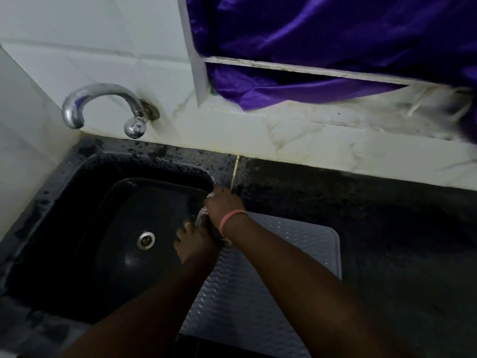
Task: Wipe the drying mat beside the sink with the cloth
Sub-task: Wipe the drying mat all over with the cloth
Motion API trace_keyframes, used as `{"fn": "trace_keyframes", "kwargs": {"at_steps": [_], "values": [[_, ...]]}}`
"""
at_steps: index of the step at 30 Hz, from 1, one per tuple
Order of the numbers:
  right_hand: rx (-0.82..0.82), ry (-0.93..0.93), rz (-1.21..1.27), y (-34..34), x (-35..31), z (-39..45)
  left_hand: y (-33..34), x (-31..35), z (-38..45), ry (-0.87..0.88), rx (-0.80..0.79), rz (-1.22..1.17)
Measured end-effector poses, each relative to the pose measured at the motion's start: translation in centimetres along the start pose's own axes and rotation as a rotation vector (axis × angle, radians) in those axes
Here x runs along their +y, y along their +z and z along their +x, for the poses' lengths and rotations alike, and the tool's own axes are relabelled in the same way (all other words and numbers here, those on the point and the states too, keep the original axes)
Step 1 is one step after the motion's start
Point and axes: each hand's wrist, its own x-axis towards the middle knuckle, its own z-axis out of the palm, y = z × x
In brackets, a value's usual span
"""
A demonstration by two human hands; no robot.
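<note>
A grey ribbed drying mat (260, 285) lies on the dark counter just right of the black sink (85, 228). Both my hands meet over the sink's right rim, at the mat's far left corner. My left hand (192, 241) and my right hand (223, 205), which wears a pink wristband, are both closed on a small pale cloth (202, 215) bunched between them. Only bits of the cloth show between the fingers. My forearms cross over the left part of the mat.
A chrome tap (100, 104) sticks out of the white tiled wall above the sink. The drain (146, 240) sits mid-basin. A purple curtain (322, 42) hangs over the window ledge at the back right. The dark speckled counter (400, 241) stretches to the right.
</note>
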Motion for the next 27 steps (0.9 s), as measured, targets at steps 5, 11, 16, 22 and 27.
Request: {"fn": "trace_keyframes", "kwargs": {"at_steps": [5,11,16,22,27], "values": [[0.014,0.011,-0.093,-0.6,2.3,-1.6,-0.2,0.1,0.1,-0.018,-0.060,-0.011],[-0.063,0.041,-0.098,-0.1,8.2,-6.7,-1.1,0.3,-0.8,0.017,-0.094,-0.047],[-0.148,0.208,-0.098,-0.1,13.5,-10.7,-1.9,0.7,-1.2,0.001,-0.132,-0.081],[-0.159,0.407,-0.039,0.8,19.2,-16.5,-1.8,0.5,-1.3,0.001,-0.156,-0.091],[-0.236,0.605,-0.111,0.6,20.9,-19.6,-1.7,0.2,-1.5,-0.001,-0.169,-0.131]]}}
